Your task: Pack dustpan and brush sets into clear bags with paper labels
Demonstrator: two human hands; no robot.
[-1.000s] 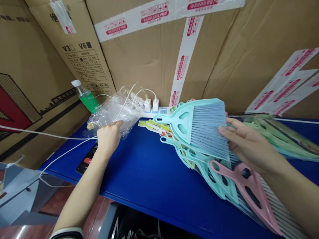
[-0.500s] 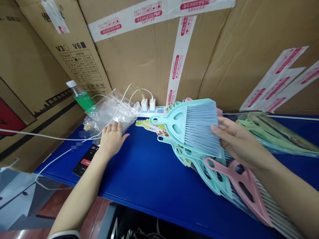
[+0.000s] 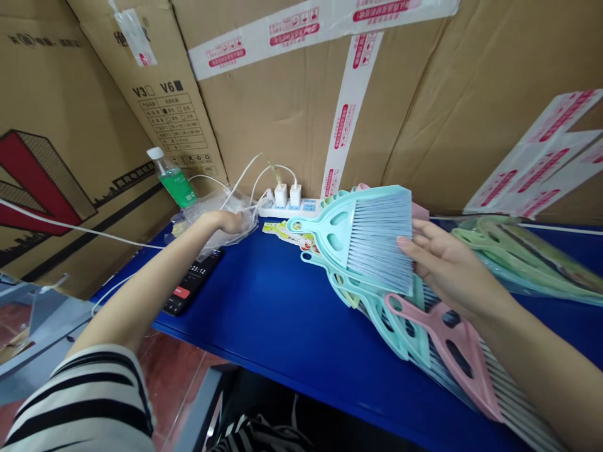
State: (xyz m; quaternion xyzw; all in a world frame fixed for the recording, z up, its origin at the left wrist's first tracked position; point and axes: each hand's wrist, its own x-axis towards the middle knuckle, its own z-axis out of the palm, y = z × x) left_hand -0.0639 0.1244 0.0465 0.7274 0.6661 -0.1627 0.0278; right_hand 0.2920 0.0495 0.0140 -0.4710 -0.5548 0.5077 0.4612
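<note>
My right hand pinches the bristle end of a mint-green hand brush, thumb on top and fingers beneath. The brush lies tilted over a pile of mint dustpans, its looped handle pointing left. On the near side of that pile rests a pink dustpan. My left hand is at the clear plastic bags on the left, bent at the wrist. Its fingers are mostly hidden, so their grip does not show.
A bottle with a green label and a power strip with two chargers stand along the cardboard boxes. A phone lies under my left forearm. Bagged green brushes lie at the right on the blue table.
My left hand has moved forward and right onto the plastic bags, and its fingers are now turned out of sight. My right hand stays on the brush. The view has shifted slightly left.
</note>
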